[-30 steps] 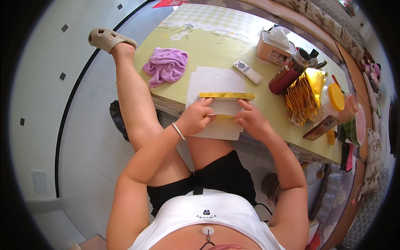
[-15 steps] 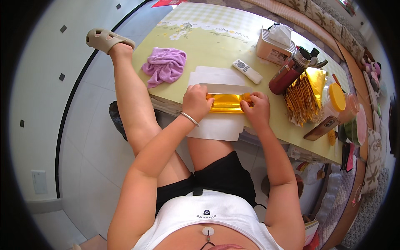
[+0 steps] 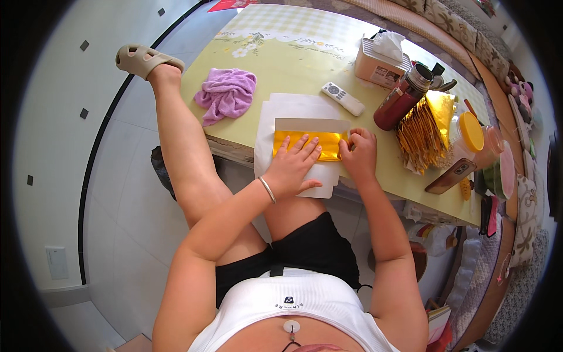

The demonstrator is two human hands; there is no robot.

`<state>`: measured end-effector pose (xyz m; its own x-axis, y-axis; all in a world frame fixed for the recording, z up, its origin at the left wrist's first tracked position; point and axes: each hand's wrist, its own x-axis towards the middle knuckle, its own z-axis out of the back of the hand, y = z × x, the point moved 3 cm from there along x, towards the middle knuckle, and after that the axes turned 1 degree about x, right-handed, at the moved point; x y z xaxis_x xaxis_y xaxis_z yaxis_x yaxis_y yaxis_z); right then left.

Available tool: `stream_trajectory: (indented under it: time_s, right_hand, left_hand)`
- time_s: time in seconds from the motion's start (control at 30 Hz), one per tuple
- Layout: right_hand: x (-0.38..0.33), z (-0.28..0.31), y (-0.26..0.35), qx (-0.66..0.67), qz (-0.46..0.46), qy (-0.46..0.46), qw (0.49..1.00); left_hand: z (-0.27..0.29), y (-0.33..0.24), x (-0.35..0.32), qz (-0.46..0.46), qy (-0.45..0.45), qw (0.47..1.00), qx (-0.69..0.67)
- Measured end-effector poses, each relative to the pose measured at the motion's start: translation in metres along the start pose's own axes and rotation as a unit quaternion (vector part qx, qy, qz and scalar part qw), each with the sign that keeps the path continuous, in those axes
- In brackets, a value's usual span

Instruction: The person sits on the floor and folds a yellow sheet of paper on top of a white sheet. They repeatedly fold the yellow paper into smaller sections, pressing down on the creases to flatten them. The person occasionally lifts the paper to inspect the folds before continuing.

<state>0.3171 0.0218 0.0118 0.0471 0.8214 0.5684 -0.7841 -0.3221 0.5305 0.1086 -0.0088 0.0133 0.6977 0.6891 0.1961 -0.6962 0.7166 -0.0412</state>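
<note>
A sheet of shiny gold foil paper, its pale back edge folded up along the far side, lies on a white sheet of card at the table's near edge. My left hand rests flat on the gold foil paper, fingers spread and thumb out to the right. At the paper's right end, my right hand pinches its edge between thumb and curled fingers. The card hangs partly over the table edge above my lap.
Right of my hands stand a dark red thermos, a stack of gold folded packets, a yellow-lidded jar and a phone. A white remote, tissue box and purple cloth lie farther back.
My left hand has let go of the paper's left end and now lies flat across the foil. My right hand stays at the right end.
</note>
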Motion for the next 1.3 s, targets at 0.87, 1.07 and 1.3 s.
stream_trajectory:
  time_s: [0.87,1.07,1.3]
  right_hand:
    - [-0.04,0.044,0.003,-0.149,0.192,0.246,0.938]
    - [-0.021,0.031,0.025,-0.188,0.24,0.211,0.929]
    - [-0.008,0.043,0.04,-0.155,0.265,0.164,0.937]
  left_hand:
    - [0.021,0.069,-0.029,0.004,0.164,0.986,0.018]
    - [0.038,0.044,-0.012,-0.064,-0.052,0.993,0.087]
    - [0.028,0.046,0.005,-0.048,-0.102,0.989,0.096]
